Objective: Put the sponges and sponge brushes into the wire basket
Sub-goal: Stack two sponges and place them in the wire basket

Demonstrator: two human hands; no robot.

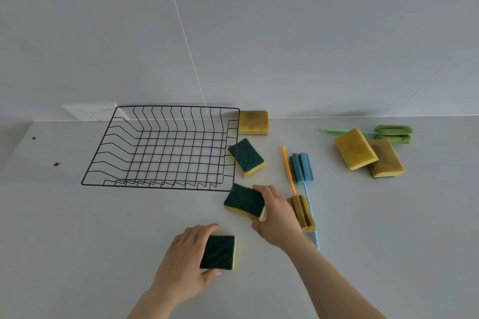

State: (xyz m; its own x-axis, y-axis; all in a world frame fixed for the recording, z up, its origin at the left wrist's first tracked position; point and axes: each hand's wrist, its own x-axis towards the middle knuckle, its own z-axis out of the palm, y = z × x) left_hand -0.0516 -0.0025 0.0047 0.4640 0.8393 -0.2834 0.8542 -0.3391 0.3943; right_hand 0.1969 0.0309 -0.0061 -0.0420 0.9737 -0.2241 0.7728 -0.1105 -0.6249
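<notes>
Black wire basket [166, 147] is sitting empty at left-centre of the grey counter [77, 241], its far side close to the tiled wall [233, 33]. Nothing is loaded yet; judged step: first pickups, both hands working at once.

Left hand [186, 261] is closing around the nearest green-topped sponge [219, 252], fingers over the far edge and thumb on the near edge; the sponge appears to be lying flat on the counter. Right hand [276, 215] is gripping a second green-topped sponge [245, 201] just off the basket's near right corner, fingers on the far side, thumb under the near right end; this sponge is tilting, yellow foam showing along its near edge.

Next move, as judged: both sponges are needing a lift over the rim and a release inside. The right-hand one has only a short way to go; the left-hand one is lying farther out, on the near side.

Remaining items, all right of the basket:
- a third green-topped sponge [246, 156] touching or overlapping the right wall
- a worn yellow sponge [253, 122] by the far right corner
- two stained yellow sponges [368, 151] well to the right, overlapping
- a green sponge brush [392, 133] beyond them
- a blue sponge brush [301, 168] and an orange-handled brush [302, 211] lying side by side, heads at opposite ends, just right of the right hand.
</notes>
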